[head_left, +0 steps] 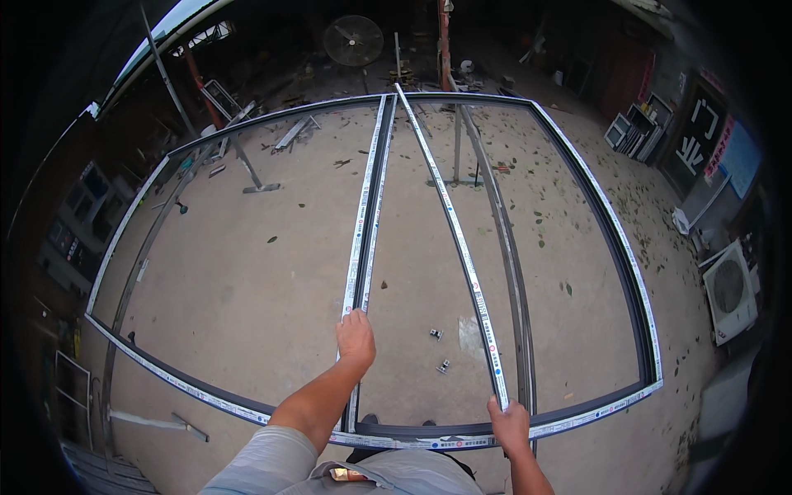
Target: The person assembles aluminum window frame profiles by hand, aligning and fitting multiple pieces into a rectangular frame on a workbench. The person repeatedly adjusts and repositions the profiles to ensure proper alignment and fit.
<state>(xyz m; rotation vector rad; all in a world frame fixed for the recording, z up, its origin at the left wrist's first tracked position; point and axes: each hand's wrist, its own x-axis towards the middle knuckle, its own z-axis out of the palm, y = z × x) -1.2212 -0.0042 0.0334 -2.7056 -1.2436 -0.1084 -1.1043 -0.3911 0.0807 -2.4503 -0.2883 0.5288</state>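
A large dark window frame [592, 177], its edges covered with printed white film, lies flat in front of me on metal supports. My left hand [355, 337] is closed on the frame's middle bar [364, 223], toward its near end. In my right hand [511, 426] is the near end of a long loose film-covered profile bar [458, 241], just above the near rail. This bar slants across the right opening. Its far tip reaches the far rail beside the top of the middle bar.
Beneath the frame run metal support rails [505, 231] on stands. Two small metal fittings [436, 334] lie on the concrete floor. A large fan [353, 41] stands at the back. An air-conditioner unit [731, 293] and stacked frames [637, 130] are at the right, among scattered leaves.
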